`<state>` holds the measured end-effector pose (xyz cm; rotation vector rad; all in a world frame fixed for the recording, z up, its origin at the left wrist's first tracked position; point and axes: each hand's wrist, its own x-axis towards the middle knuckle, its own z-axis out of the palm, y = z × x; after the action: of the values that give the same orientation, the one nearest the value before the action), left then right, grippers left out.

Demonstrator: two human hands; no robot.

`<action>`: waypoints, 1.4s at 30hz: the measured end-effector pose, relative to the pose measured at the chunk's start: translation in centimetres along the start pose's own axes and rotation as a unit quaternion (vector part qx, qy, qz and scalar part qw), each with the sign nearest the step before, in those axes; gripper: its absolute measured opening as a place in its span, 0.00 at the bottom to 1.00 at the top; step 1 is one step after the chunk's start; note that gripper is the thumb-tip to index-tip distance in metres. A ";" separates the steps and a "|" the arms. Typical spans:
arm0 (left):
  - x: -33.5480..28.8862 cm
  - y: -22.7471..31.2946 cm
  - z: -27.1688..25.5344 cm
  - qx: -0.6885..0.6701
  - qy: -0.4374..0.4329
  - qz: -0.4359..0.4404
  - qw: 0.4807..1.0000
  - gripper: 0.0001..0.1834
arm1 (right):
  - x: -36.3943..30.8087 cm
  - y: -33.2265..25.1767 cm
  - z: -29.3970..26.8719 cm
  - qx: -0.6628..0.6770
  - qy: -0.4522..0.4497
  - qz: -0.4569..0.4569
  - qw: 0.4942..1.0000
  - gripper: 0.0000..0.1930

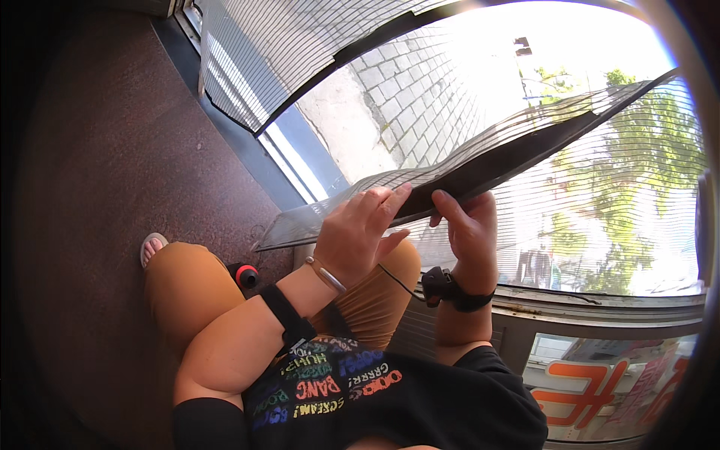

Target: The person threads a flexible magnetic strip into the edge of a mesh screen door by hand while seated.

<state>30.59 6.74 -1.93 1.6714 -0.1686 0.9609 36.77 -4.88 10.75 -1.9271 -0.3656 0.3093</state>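
A translucent, finely striped door curtain panel (341, 199) with a black strip (517, 150) along its edge slants across in front of me. My right hand (471, 229) grips this edge, its thumb on the black strip and its other fingers behind the panel. My left hand (356, 229) reaches over the panel's lower part. Its fingertips touch the strip near the right hand, while the thumb stands apart below the edge. The panel's lower corner hangs near my knee. A matching curtain panel (277, 52) hangs at the upper left, apart from the first.
A metal door sill (289, 161) divides the brown floor (112, 165) from brick paving (420, 97) outside. A black-and-red round object (246, 275) stands by my knee. On the right, a window ledge (570, 300) runs above glass with orange lettering (585, 390).
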 end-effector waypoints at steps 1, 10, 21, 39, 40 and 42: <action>0.3 -0.4 -0.1 0.000 -0.002 0.009 1.000 0.33 | 0.0 -0.1 0.4 -0.006 -0.006 -0.001 1.000 0.05; 1.5 -0.4 -0.8 -0.065 -0.085 -0.056 0.993 0.31 | 0.3 -1.0 1.3 -0.069 -0.021 -0.040 0.997 0.08; 1.9 -0.6 -0.7 -0.301 -0.107 -0.114 0.941 0.20 | 1.7 -1.0 0.1 -0.011 -0.034 -0.125 0.991 0.06; 2.5 -2.3 -2.4 -0.305 -0.064 -0.208 0.927 0.12 | -6.0 -4.0 -27.1 -0.190 -0.210 0.108 0.953 0.18; 2.9 -1.9 -2.5 -0.316 -0.069 -0.216 0.921 0.12 | -8.0 -4.1 -28.4 -0.170 -0.227 0.117 0.952 0.20; 3.5 -1.0 -2.9 -0.313 -0.092 -0.231 0.917 0.13 | -10.5 -6.0 -27.7 -0.188 -0.271 0.093 0.940 0.23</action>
<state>32.03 10.84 -0.24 1.1213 -0.1726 0.3300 36.99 -30.34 27.00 -2.2358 -0.6402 0.9648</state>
